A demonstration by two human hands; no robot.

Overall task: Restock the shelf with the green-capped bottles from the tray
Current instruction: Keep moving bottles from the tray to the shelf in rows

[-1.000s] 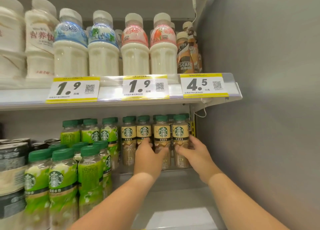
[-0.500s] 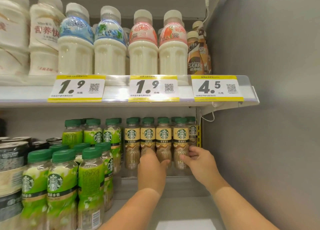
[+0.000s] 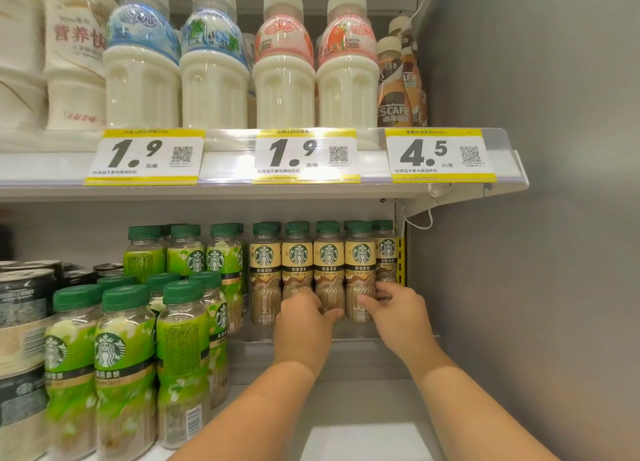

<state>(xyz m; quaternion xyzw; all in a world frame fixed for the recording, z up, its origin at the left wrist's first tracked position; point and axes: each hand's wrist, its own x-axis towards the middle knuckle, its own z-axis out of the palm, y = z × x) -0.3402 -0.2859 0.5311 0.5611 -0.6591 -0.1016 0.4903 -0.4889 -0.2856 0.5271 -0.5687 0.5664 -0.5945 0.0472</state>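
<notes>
A row of green-capped bottles with tan labels (image 3: 328, 263) stands at the back right of the lower shelf (image 3: 363, 405). My left hand (image 3: 304, 325) wraps around the base of the third bottle in that row, with its thumb on the bottle's right side. My right hand (image 3: 398, 316) holds the fourth bottle (image 3: 359, 263) low down, thumb in front, fingers reaching behind toward the last bottle (image 3: 385, 249) by the wall. Both forearms stretch over the shelf. No tray is in view.
Green-label bottles with green caps (image 3: 124, 356) crowd the lower shelf's left front, and dark cans (image 3: 24, 297) stand at the far left. The upper shelf (image 3: 225, 192) holds white milk bottles (image 3: 284, 79) and coffee bottles (image 3: 394, 89). A grey side wall (image 3: 536, 287) closes the right.
The view has drawn closer to the shelf. Both hands have stayed low on the tan-label bottles, and the row now stands further back and straighter.
</notes>
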